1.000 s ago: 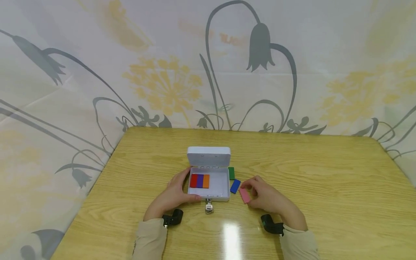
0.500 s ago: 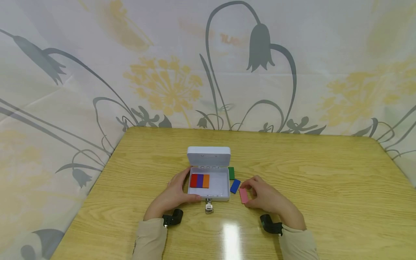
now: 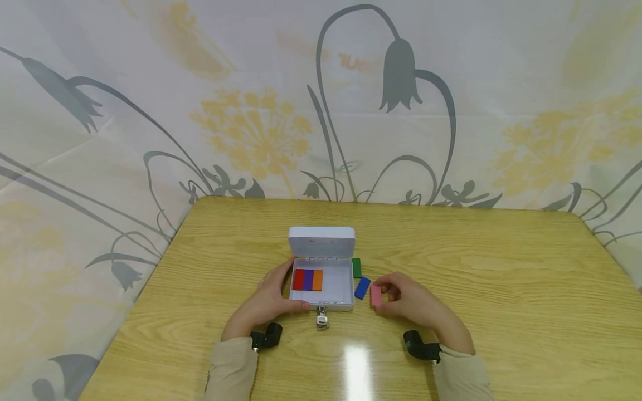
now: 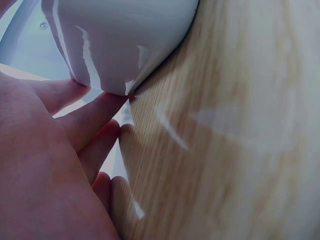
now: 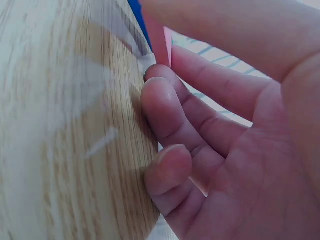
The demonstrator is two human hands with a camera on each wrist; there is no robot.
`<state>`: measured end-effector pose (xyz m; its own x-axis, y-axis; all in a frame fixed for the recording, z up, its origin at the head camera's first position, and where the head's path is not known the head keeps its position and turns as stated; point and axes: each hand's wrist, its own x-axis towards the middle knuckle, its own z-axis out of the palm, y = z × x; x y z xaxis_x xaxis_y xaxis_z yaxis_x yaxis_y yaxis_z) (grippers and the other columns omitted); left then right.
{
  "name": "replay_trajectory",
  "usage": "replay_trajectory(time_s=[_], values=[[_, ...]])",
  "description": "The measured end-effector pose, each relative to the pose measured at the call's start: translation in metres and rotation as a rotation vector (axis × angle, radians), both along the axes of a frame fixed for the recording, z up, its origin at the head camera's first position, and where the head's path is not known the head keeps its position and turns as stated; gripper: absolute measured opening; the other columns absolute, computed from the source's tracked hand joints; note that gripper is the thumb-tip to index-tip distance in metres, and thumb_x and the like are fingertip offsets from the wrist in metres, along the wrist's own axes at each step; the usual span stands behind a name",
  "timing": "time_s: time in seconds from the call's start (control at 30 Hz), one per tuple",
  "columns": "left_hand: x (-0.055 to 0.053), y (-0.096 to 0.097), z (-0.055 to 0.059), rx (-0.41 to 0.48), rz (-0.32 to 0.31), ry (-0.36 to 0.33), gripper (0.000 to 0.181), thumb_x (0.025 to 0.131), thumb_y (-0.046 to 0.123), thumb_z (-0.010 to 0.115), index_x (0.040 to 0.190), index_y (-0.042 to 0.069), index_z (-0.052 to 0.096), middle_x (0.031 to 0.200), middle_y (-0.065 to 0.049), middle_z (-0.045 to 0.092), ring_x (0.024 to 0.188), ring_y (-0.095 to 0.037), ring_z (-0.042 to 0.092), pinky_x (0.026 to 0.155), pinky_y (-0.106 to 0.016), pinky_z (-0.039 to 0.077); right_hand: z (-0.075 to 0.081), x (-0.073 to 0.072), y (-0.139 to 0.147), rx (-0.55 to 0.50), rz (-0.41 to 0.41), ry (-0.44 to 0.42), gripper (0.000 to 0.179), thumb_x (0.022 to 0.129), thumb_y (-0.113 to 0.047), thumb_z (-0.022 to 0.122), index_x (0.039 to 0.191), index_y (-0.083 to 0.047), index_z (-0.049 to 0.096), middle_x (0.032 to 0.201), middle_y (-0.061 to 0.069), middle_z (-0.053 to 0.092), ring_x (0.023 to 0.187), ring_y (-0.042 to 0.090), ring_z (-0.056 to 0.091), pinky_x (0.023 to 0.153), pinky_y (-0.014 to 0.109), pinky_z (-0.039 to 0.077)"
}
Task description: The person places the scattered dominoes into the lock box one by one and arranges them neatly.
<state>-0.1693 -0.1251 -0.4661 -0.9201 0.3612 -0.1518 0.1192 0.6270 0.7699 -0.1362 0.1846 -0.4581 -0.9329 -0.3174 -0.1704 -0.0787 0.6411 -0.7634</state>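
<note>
My left hand (image 3: 268, 298) grips the left end of an open white metal box (image 3: 338, 288), its thumb along the front edge. In the left wrist view its fingertips touch the box's outer wall (image 4: 120, 45). Inside the box a red block (image 3: 298, 279), a purple block (image 3: 308, 280) and an orange block (image 3: 318, 280) lie side by side. To the right of the box, my right hand (image 3: 411, 301) pinches a pink block (image 3: 376, 296) between thumb and index finger. A blue block (image 3: 363, 288) and a green block (image 3: 356, 268) lie between that hand and the box.
The box lid (image 3: 322, 242) stands raised at the back. A metal latch with a ring (image 3: 322, 319) hangs at the box's front. Beyond the wooden table (image 3: 476, 250) rises a flower-patterned backdrop (image 3: 266, 83).
My right hand has turned the pink block from a slant to nearly upright as seen from the head, and shifted it slightly away from me. The left hand and box have stayed put.
</note>
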Motion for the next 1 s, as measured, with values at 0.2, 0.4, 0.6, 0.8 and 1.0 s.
replay_trajectory(time_s=[0.2,0.4,0.6,0.8,1.0], values=[[-0.001,-0.001,0.002,-0.005,0.000,0.007,0.108,0.059,0.052,0.077,0.144,0.025,0.017,0.143,-0.002,0.024,0.128,-0.026,0.019,0.100,-0.052,0.016,0.000,-0.003,-0.002,-0.010,-0.010,0.014,0.038,0.077,-0.023,0.069,0.110,-0.007,0.058,0.091,-0.001,0.054,0.076,0.016,0.046,0.065,0.028,0.040],[0.000,0.000,0.003,0.011,-0.003,0.003,0.107,0.059,0.050,0.078,0.144,0.022,0.018,0.143,-0.004,0.024,0.129,-0.027,0.019,0.100,-0.052,0.017,0.000,-0.003,-0.003,0.012,-0.071,0.030,0.038,0.076,-0.025,0.070,0.109,-0.012,0.059,0.084,-0.003,0.054,0.074,0.014,0.048,0.065,0.029,0.041],[0.001,0.000,0.002,0.026,-0.004,-0.001,0.107,0.059,0.047,0.079,0.144,0.022,0.018,0.143,-0.003,0.025,0.128,-0.025,0.019,0.101,-0.052,0.015,-0.001,-0.003,-0.005,-0.025,-0.117,0.039,0.042,0.076,-0.032,0.070,0.113,-0.015,0.057,0.083,-0.004,0.055,0.075,0.014,0.050,0.065,0.029,0.043],[0.001,0.000,0.001,0.022,-0.003,-0.006,0.107,0.059,0.048,0.078,0.144,0.023,0.018,0.143,-0.003,0.024,0.128,-0.025,0.020,0.100,-0.052,0.016,-0.003,-0.005,-0.010,-0.041,-0.129,0.082,0.046,0.077,-0.039,0.068,0.116,-0.016,0.055,0.084,-0.006,0.056,0.076,0.012,0.052,0.067,0.027,0.044],[0.001,0.000,0.001,0.013,0.007,-0.012,0.107,0.059,0.049,0.078,0.143,0.025,0.018,0.143,-0.003,0.024,0.128,-0.027,0.019,0.100,-0.052,0.018,-0.001,-0.007,-0.019,-0.038,-0.146,0.167,0.046,0.076,-0.032,0.070,0.116,-0.014,0.056,0.086,-0.004,0.055,0.077,0.013,0.050,0.068,0.029,0.043]])
